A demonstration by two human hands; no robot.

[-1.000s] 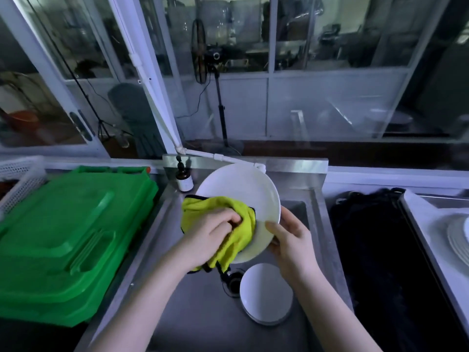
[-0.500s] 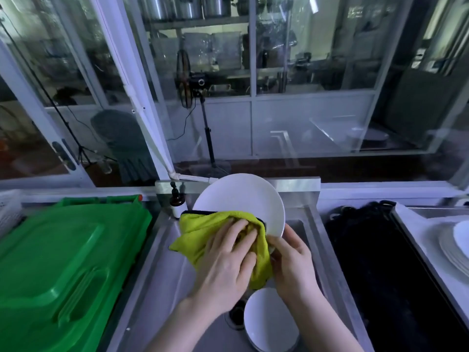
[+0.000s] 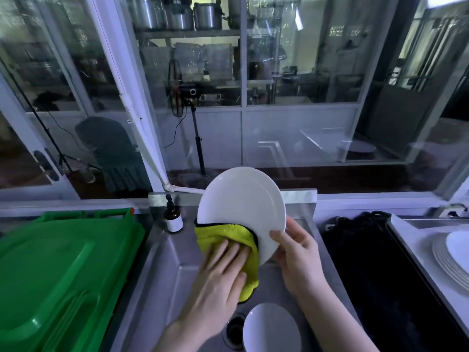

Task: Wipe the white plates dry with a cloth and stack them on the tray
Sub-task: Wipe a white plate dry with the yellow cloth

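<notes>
Beside plate [image 3: 241, 199], bottle [image 3: 170, 211] (label [image 3: 174, 224] illegible)

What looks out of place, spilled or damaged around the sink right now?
Nothing stands out. The right hand grips the white plate by its rim, intact, while the left hand presses the yellow cloth flat on it. The plates in the sink and the stack at right sit flat.

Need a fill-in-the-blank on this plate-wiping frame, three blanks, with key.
1. The right hand grips the white plate while the left hand presses a ___ cloth against it.
2. The brown pump bottle stands to that plate's ___.
3. The plastic lid beside the sink is ___.
Missing: yellow; left; green.
</notes>
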